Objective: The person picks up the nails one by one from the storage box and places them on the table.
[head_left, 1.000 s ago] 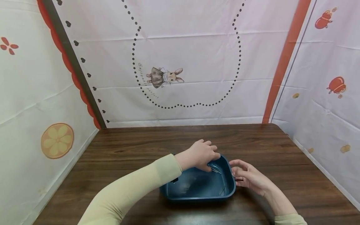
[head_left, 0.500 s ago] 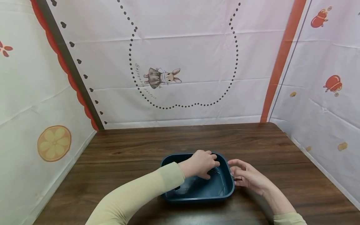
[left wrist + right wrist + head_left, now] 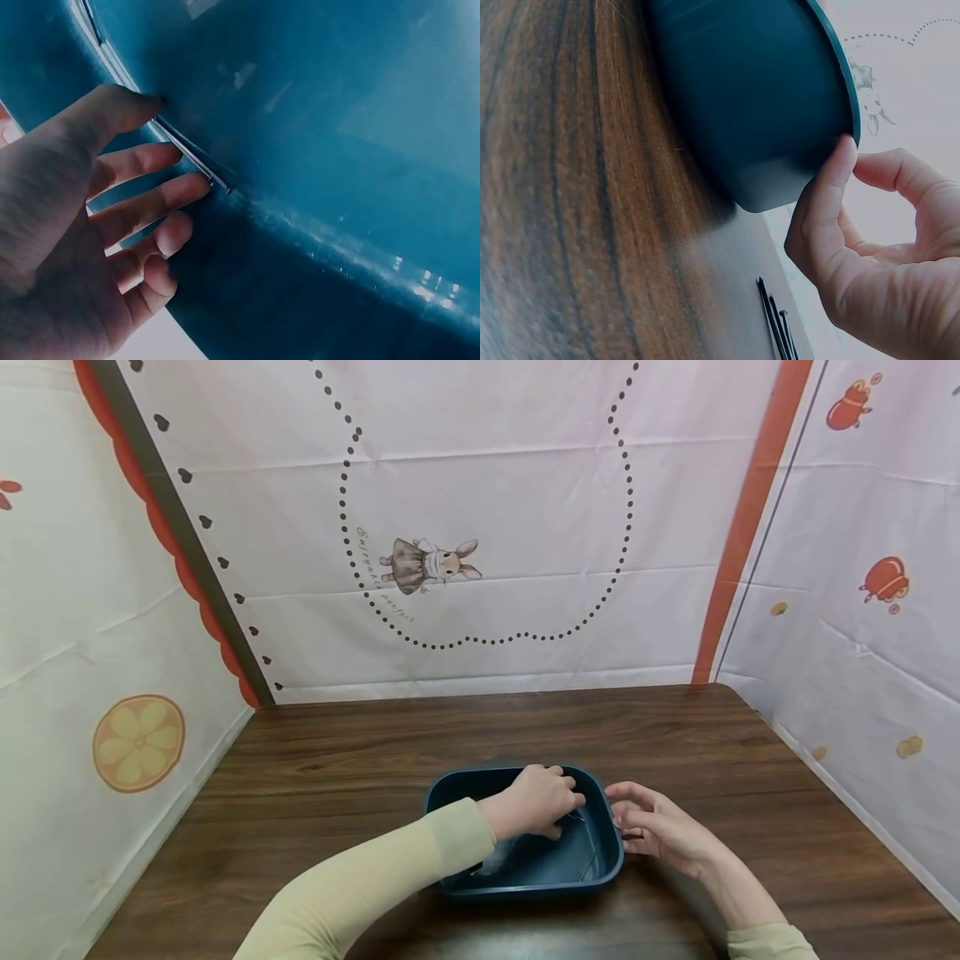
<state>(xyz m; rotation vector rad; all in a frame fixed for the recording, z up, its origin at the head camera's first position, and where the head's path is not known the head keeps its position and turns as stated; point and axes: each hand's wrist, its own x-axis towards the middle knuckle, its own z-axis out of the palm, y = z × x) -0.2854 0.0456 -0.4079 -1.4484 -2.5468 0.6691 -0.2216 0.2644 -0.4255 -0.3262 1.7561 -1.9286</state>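
My left hand [image 3: 536, 800] reaches into a dark blue rectangular tray [image 3: 517, 889] on the table. In the left wrist view, its thumb and first fingertips lie right at thin metal nails [image 3: 118, 71] along the edge of the tray's floor. The thumb is apart from the fingers, and the last fingers curl loosely. Another thin nail [image 3: 589, 868] lies near the tray's right front corner. My right hand [image 3: 667, 835] rests its fingertips against the outside of the tray's right wall, just under the rim in the right wrist view, fingers loosely bent.
The tray stands on a brown wood-grain table [image 3: 360, 735]. A few dark nails [image 3: 780, 330] lie outside the tray in the right wrist view. White printed cloth [image 3: 540, 527] hangs at the back and on both sides.
My left hand has sunk lower into the tray, uncovering its far rim. The right hand keeps its place at the tray's right wall. The head view has shifted slightly.
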